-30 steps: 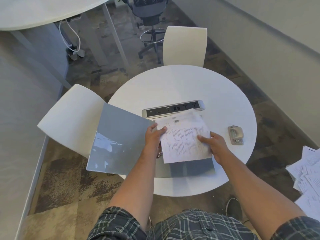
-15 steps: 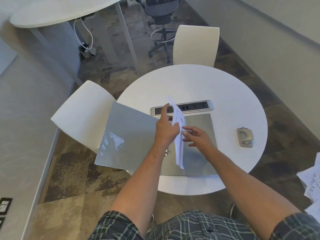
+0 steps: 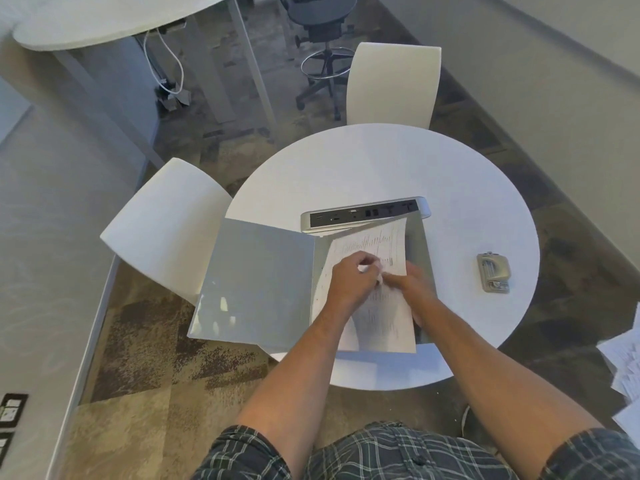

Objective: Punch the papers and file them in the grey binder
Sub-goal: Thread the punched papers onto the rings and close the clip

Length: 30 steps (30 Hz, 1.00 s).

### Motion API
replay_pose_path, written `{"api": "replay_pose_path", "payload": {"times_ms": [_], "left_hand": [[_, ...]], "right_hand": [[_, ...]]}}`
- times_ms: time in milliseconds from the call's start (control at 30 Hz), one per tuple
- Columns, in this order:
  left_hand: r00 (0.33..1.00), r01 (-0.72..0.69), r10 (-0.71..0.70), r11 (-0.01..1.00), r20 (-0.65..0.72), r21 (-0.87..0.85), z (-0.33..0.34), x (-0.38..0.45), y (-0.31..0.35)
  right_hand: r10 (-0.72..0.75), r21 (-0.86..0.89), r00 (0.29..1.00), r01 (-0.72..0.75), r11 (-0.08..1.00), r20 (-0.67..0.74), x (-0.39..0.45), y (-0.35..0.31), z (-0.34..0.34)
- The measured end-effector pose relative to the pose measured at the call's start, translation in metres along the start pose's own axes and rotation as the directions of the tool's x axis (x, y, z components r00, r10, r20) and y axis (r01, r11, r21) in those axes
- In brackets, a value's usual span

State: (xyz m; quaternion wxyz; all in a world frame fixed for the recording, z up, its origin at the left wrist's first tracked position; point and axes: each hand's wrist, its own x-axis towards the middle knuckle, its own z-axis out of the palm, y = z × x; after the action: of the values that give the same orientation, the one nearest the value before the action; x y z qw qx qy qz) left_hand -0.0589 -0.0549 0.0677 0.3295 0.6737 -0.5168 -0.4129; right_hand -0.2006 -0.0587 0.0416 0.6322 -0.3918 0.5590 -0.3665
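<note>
The grey binder (image 3: 256,282) lies open on the round white table (image 3: 381,168), its left cover hanging past the table's edge. Printed papers (image 3: 377,323) rest over its right half, the top sheet curling up at the far end. My left hand (image 3: 349,282) sits curled on the papers near the spine, pinching a sheet. My right hand (image 3: 412,282) meets it from the right, fingers on the same papers. The binder rings are hidden under my hands. A grey hole punch (image 3: 493,271) sits on the table to the right, apart from both hands.
A silver power strip (image 3: 363,214) lies just beyond the binder. White chairs stand at the left (image 3: 166,223) and far side (image 3: 393,84). Loose papers (image 3: 623,372) are piled at the right edge. A black office chair (image 3: 322,32) and a second table (image 3: 104,19) stand further back.
The sheets were flat on the binder's right half, then lifted on edge at the spine; now they lie spread over the right half again, with both hands together on them.
</note>
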Motion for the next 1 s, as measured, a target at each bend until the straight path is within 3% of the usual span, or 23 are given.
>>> {"api": "replay_pose_path", "payload": {"times_ms": [133,233,433,800,1000], "left_hand": [[0.993,0.097,-0.089,0.990,-0.083,0.098,-0.006,0.010,-0.035],[0.963,0.236,-0.217,0.965,-0.158,0.114,-0.022,0.019,-0.060],[0.927,0.348,-0.298,0.909,-0.227,0.230,-0.043,0.035,-0.088],[0.916,0.383,-0.375,0.923,-0.142,0.035,-0.028,0.064,-0.092],[0.888,0.423,-0.421,0.906,-0.186,-0.034,-0.022,0.071,-0.089]], "right_hand": [[0.112,-0.129,0.992,-0.119,0.984,-0.059,0.011,0.025,-0.013],[0.121,-0.146,0.987,-0.136,0.980,-0.106,0.011,0.031,-0.020],[0.128,-0.188,0.977,-0.160,0.969,-0.170,0.014,0.039,-0.025],[0.120,-0.235,0.963,-0.178,0.956,-0.240,0.029,0.047,-0.031],[0.123,-0.228,0.956,-0.186,0.956,-0.265,0.033,0.049,-0.035]]}}
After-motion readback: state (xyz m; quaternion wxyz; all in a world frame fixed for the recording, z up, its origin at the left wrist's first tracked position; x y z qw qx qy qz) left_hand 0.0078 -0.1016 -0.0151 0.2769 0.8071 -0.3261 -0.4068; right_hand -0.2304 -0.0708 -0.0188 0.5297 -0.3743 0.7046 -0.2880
